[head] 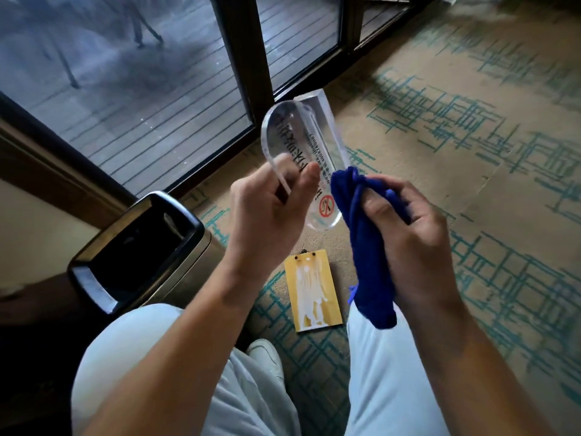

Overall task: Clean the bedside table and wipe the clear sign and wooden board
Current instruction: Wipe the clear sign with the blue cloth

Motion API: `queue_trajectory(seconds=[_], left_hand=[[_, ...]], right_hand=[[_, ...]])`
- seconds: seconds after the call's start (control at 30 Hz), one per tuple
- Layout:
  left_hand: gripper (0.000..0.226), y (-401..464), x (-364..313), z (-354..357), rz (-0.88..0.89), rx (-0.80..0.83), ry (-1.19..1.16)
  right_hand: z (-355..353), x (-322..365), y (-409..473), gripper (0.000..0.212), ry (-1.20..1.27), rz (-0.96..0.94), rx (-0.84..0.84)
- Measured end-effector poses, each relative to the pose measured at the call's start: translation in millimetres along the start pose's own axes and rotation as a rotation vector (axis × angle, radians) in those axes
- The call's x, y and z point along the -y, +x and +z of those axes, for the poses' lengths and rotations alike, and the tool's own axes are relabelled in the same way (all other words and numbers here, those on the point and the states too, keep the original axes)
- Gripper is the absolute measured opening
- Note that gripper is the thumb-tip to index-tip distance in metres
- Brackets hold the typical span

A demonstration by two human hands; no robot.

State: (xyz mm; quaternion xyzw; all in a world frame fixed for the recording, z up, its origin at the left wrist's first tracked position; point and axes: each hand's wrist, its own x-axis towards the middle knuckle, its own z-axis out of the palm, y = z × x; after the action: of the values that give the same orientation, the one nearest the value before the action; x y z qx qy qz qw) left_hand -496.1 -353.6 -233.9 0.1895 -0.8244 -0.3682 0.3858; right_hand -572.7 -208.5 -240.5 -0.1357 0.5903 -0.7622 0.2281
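Now, clear sign (298,146): stiff, smooth, probably slippery acrylic; my left hand (267,212) pinches its curved edge, above the floor.
Blue cloth (364,234): soft, light; my right hand (405,234) grips it beside the sign.
Wooden board (311,291): rigid, flat on the carpet (456,152).

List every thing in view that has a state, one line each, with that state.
clear sign: lifted off the floor, tilted, pinched by the left hand.
left hand: grips the sign's edge.
blue cloth: bunched, hanging down, beside the sign.
right hand: holds the cloth.
wooden board: flat on the carpet, white streaks on its face.
bin: standing, open-topped.
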Motion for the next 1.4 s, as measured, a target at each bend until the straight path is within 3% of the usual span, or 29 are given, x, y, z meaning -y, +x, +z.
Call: queue_trajectory(seconds=[0.17, 0.3, 0.43, 0.57, 0.63, 0.73, 0.83, 0.93, 1.07, 1.3, 1.4], left_hand=[[0.040, 4.8, 8.0, -4.7, -0.087, -0.011, -0.024], [0.043, 9.4, 13.0, -11.9, -0.167, -0.072, -0.150], [0.046, 13.3, 25.0, -13.9, -0.252, -0.094, -0.179], [0.033, 20.5, 23.5, -15.7, -0.364, -0.097, -0.221], [0.023, 27.9, 19.0, -20.2, -0.522, -0.149, -0.357], [0.024, 36.5, 15.5, -28.6, -0.779, -0.185, -0.585], [0.022, 38.1, 18.6, -32.2, -0.901, -0.147, -0.570], [0.021, 37.4, 17.4, -31.1, -0.856, -0.088, -0.400], [0.027, 32.4, 9.9, -27.6, -0.719, 0.009, -0.256], [0.018, 37.1, 22.7, -31.9, -0.854, -0.165, -0.518], [0.020, 38.7, 23.3, -36.6, -0.847, -0.103, -0.515]], right_hand=[[12.6, -7.7, 22.6, 0.019, -0.523, -0.456, -0.013], [20.4, -25.6, 25.8, 0.021, -0.695, -0.615, -0.039], [21.1, -39.4, 24.1, 0.022, -0.715, -0.575, -0.042], [18.1, -40.7, 33.8, 0.020, -0.759, -0.482, -0.011], [11.5, -43.6, 37.3, 0.016, -0.801, -0.402, 0.008], [3.4, -44.4, 41.5, 0.011, -0.654, -0.289, -0.066], [5.5, -26.5, 43.2, 0.012, -0.564, -0.405, -0.127], [16.7, -1.8, 44.6, 0.017, -0.648, -0.620, -0.058], [28.4, 2.1, 56.1, 0.023, -0.751, -0.624, 0.088], [21.7, -17.9, 41.4, 0.024, -0.793, -0.554, 0.140], [13.9, -21.6, 41.3, 0.020, -0.708, -0.474, 0.138]])
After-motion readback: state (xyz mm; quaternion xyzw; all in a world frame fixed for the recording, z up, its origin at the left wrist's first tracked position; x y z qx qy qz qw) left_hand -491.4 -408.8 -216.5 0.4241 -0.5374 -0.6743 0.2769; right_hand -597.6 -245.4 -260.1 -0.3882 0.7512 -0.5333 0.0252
